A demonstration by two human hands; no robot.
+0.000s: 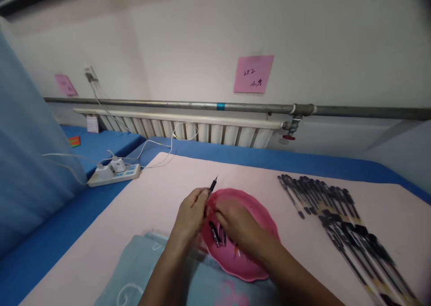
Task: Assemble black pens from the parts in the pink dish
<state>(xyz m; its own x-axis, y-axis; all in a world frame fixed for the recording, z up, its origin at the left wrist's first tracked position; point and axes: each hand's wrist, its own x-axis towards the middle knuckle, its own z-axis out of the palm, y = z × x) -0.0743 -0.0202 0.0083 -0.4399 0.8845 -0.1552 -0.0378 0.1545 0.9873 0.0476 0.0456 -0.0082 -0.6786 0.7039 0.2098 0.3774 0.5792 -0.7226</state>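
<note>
My left hand (192, 209) is closed around a thin black pen (213, 185) whose tip points up and away. Close beside it, my right hand (237, 223) is curled over a pink plastic dish (266, 216), its fingers meeting the lower end of the pen near the left hand. Inside the dish lie a few small black pen parts (215, 235). What the right fingers pinch is hidden.
A long row of black pens (340, 216) lies on the pink mat at the right. A light blue towel (134, 270) sits near me. A white power strip (114, 173) with cables rests on the blue surface at the left; a radiator and pipe run along the wall.
</note>
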